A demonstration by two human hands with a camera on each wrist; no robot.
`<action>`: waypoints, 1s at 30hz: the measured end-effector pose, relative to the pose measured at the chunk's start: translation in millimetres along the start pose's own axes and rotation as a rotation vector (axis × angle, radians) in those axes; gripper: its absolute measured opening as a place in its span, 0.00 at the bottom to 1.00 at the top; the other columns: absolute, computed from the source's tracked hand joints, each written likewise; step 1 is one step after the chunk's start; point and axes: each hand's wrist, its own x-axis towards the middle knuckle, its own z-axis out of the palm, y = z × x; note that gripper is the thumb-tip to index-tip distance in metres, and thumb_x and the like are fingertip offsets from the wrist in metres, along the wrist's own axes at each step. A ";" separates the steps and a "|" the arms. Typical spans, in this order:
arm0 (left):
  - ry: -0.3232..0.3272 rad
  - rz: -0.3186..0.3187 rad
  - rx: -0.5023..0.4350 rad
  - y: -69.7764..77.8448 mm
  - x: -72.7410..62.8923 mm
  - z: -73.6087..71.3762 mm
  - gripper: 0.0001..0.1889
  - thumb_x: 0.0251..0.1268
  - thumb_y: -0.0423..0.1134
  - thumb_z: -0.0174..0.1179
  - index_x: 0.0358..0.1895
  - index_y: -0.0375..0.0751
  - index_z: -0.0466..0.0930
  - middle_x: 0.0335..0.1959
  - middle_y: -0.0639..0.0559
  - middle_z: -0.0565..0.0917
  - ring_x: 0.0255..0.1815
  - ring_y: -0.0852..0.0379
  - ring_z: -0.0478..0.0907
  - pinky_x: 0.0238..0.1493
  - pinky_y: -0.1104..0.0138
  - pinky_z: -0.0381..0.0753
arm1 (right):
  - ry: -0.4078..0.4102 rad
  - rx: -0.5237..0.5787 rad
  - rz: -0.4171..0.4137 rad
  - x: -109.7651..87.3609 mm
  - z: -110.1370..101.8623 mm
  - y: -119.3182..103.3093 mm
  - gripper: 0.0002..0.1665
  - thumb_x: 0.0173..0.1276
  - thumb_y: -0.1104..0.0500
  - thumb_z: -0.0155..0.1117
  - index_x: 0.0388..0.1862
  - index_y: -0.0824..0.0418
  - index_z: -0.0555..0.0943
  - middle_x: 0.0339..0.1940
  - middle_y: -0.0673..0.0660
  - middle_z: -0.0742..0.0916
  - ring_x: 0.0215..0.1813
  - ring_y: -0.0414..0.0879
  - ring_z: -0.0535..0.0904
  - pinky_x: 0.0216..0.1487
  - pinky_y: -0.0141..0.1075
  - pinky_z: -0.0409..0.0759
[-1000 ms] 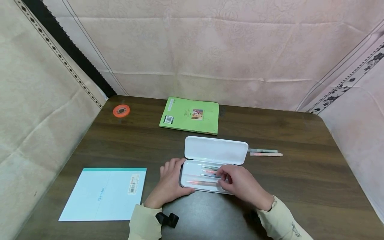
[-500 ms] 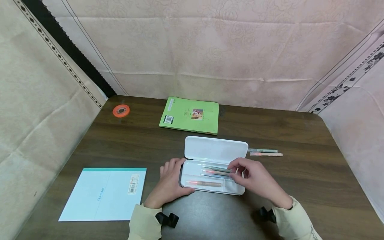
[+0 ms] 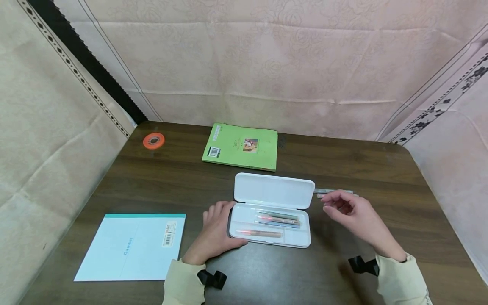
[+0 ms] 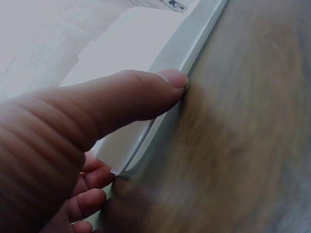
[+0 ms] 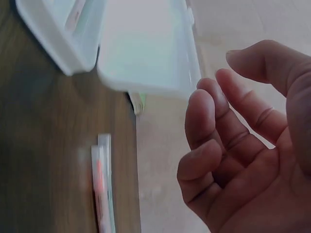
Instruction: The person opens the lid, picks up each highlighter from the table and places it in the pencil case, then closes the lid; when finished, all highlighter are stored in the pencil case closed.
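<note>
A white pencil case (image 3: 244, 218) lies with its lid raised on the table. Several pens (image 3: 280, 220) are in its tray, one of them apart in the front section. My left hand (image 3: 215, 233) holds the case at its left end; in the left wrist view the thumb (image 4: 141, 94) lies along the front edge and the fingers are at the corner. My right hand (image 3: 354, 216) hovers right of the case, fingers loosely bent, holding nothing. Under its fingertips in the head view, two pens (image 3: 335, 192) lie side by side on the table, partly covered by the hand.
A light blue notebook (image 3: 129, 250) lies at the front left. Behind the case is a green book (image 3: 240, 146), and an orange ring-shaped roll (image 3: 154, 141) sits at the back left. Cloth curtains (image 3: 251, 63) hang around the table (image 3: 381, 178).
My right hand has left the pens in the case tray and moved right, towards the two pens on the table. The left hand has stayed in place on the case.
</note>
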 end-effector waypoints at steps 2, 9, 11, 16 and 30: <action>0.002 -0.001 0.001 -0.7 0.2 0.6 0.51 0.37 0.55 0.79 0.68 0.42 0.65 0.60 0.45 0.69 0.57 0.46 0.63 0.51 0.54 0.57 | -0.006 -0.004 0.022 0.6 -4.2 5.5 0.08 0.68 0.56 0.67 0.46 0.50 0.82 0.38 0.49 0.87 0.35 0.37 0.79 0.35 0.30 0.77; 0.000 -0.002 -0.001 -1.2 0.2 1.0 0.51 0.38 0.55 0.79 0.68 0.41 0.65 0.60 0.45 0.69 0.57 0.46 0.63 0.51 0.54 0.57 | -0.036 -0.070 0.111 3.2 -19.2 37.0 0.13 0.69 0.53 0.66 0.49 0.56 0.81 0.39 0.52 0.87 0.36 0.37 0.79 0.34 0.31 0.76; -0.001 -0.003 -0.002 -0.7 0.0 0.7 0.51 0.38 0.55 0.79 0.68 0.41 0.65 0.60 0.45 0.69 0.57 0.46 0.63 0.51 0.54 0.57 | -0.045 -0.083 0.124 2.9 -23.8 49.5 0.14 0.70 0.53 0.65 0.50 0.57 0.81 0.40 0.53 0.86 0.36 0.36 0.78 0.34 0.31 0.76; -0.001 -0.002 -0.002 -0.4 -0.2 -0.4 0.51 0.38 0.56 0.79 0.68 0.42 0.65 0.60 0.45 0.69 0.57 0.46 0.64 0.51 0.54 0.57 | -0.046 -0.105 0.172 2.9 -36.8 75.2 0.16 0.70 0.52 0.64 0.51 0.59 0.81 0.41 0.55 0.87 0.36 0.34 0.78 0.34 0.30 0.76; -0.003 -0.004 -0.010 0.7 -0.3 -1.5 0.51 0.38 0.56 0.79 0.69 0.42 0.65 0.60 0.44 0.69 0.58 0.45 0.63 0.52 0.53 0.56 | -0.065 -0.236 0.248 14.9 -45.6 113.8 0.16 0.69 0.53 0.65 0.49 0.61 0.80 0.43 0.59 0.86 0.35 0.35 0.78 0.34 0.32 0.74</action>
